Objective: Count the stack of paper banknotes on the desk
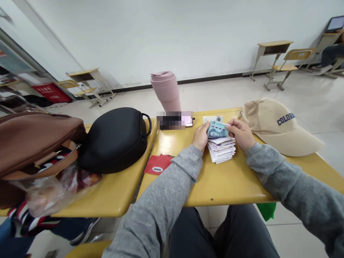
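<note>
From where I'm standing: seated person, grey knit sleeves, both bare hands over a glossy yellow desk. The left hand has its thumb and fingers closed on the left edge of a blue-green printed banknote-like paper; the right hand pinches the same paper near its upper right corner. Both grips clamped, then. Single sheet or a few together, can't tell. Paper sits between the hands, just above the near pile.

Step in hand, my read: paper being handled or squared up over the stack. Next move calls for a light fingertip pinch and level wrists, so the loose sheets below don't slide.

Materials, quick: the stack of thin white-and-lilac paper slips is uneven, edges fanned and crooked, corners poking out. A pale printed rectangular paper lies flat just beyond. Smooth matte pink tumbler, tapered, lidded, stands behind a flat phone-like item, partly blurred out. Red flat pouch with a white oval label lies by the left forearm. Right side: beige cloth cap with navy lettering, soft dome, curved brim. Left desk: rounded black hard-shell case, brown leather-look bag, crinkled clear plastic bag.
</note>
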The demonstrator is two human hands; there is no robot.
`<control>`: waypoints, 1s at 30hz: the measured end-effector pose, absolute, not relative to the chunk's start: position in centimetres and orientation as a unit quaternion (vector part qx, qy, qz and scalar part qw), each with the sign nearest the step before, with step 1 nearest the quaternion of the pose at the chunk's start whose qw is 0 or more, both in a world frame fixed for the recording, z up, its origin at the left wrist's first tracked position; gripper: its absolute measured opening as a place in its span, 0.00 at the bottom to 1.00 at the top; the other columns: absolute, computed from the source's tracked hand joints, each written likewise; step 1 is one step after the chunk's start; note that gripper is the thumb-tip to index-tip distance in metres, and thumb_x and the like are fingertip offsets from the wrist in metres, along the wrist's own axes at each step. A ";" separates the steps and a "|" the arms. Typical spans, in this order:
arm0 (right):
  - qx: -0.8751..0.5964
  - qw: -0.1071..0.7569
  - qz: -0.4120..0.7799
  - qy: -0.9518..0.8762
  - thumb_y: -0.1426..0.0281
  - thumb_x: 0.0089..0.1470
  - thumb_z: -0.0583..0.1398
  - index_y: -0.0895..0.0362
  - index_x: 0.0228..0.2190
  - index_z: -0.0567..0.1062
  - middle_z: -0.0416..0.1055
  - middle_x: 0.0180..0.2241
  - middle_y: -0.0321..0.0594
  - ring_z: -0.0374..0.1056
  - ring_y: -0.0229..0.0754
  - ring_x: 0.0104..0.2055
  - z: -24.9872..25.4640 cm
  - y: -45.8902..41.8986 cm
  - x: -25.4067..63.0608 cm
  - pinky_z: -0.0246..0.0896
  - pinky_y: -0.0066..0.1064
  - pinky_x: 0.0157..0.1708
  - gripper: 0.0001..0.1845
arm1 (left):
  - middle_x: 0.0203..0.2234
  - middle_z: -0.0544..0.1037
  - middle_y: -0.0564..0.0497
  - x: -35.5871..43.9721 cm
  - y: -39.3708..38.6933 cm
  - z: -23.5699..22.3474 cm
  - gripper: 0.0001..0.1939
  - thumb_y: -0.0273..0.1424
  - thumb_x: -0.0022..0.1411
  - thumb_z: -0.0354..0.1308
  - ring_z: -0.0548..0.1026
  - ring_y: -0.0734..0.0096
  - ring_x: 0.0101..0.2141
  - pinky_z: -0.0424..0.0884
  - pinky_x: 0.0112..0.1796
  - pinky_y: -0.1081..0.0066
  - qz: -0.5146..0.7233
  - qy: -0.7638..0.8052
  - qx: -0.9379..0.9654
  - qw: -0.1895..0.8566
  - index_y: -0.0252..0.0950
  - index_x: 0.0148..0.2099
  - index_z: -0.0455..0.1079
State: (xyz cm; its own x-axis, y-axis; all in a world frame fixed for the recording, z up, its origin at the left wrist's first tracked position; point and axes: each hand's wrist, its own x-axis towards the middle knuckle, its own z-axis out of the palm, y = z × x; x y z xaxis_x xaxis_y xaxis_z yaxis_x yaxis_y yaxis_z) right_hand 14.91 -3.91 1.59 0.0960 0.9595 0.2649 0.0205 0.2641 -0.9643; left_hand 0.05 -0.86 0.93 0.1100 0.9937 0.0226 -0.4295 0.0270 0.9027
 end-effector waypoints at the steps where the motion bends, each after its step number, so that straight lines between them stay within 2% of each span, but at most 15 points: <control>1: -0.454 0.580 0.400 -0.545 0.65 0.46 0.60 0.56 0.21 0.66 0.56 0.13 0.28 0.50 0.32 0.16 1.7 -4.0 14.9 0.42 0.27 0.18 0.10 | 0.22 0.75 0.52 0.0 -0.8 0.9 0.14 0.41 0.51 0.60 0.74 0.69 0.29 0.67 0.36 0.69 0.570 0.351 0.406 0.622 0.33 0.28 0.71; 10: -0.450 0.576 0.395 -0.556 0.64 0.48 0.58 0.56 0.19 0.66 0.56 0.13 0.30 0.51 0.32 0.17 1.7 -4.1 14.9 0.44 0.27 0.19 0.12 | 0.21 0.74 0.52 0.0 -0.6 0.5 0.14 0.41 0.51 0.60 0.72 0.71 0.27 0.66 0.35 0.70 0.569 0.346 0.404 0.627 0.33 0.27 0.70; 16: -0.443 0.577 0.410 -0.550 0.60 0.47 0.60 0.57 0.22 0.67 0.55 0.13 0.28 0.49 0.31 0.16 1.6 -4.1 14.7 0.41 0.26 0.17 0.13 | 0.20 0.74 0.52 0.0 -0.9 0.9 0.14 0.40 0.52 0.59 0.73 0.70 0.28 0.67 0.35 0.69 0.568 0.341 0.417 0.623 0.33 0.27 0.70; 23: -0.430 0.587 0.430 -0.534 0.61 0.45 0.62 0.56 0.24 0.67 0.56 0.13 0.27 0.49 0.30 0.15 1.7 -4.1 14.6 0.40 0.25 0.16 0.13 | 0.20 0.73 0.53 0.1 -0.8 0.8 0.13 0.40 0.52 0.59 0.72 0.70 0.29 0.67 0.36 0.70 0.563 0.343 0.417 0.625 0.34 0.26 0.70; 30: -0.433 0.579 0.407 -0.558 0.59 0.48 0.60 0.57 0.21 0.66 0.55 0.13 0.28 0.49 0.30 0.16 1.8 -4.2 14.7 0.41 0.26 0.17 0.15 | 0.20 0.73 0.54 0.0 -0.7 0.7 0.13 0.38 0.50 0.61 0.70 0.73 0.27 0.65 0.34 0.72 0.565 0.355 0.401 0.628 0.34 0.25 0.69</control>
State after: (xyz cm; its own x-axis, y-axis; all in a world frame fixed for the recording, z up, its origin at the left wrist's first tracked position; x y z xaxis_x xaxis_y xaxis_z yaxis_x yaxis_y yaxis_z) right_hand 14.69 -4.22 1.81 0.0471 0.9547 0.2940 0.0119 0.2938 -0.9558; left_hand 0.02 -0.67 0.73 0.1087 0.9941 0.0069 -0.4250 0.0402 0.9043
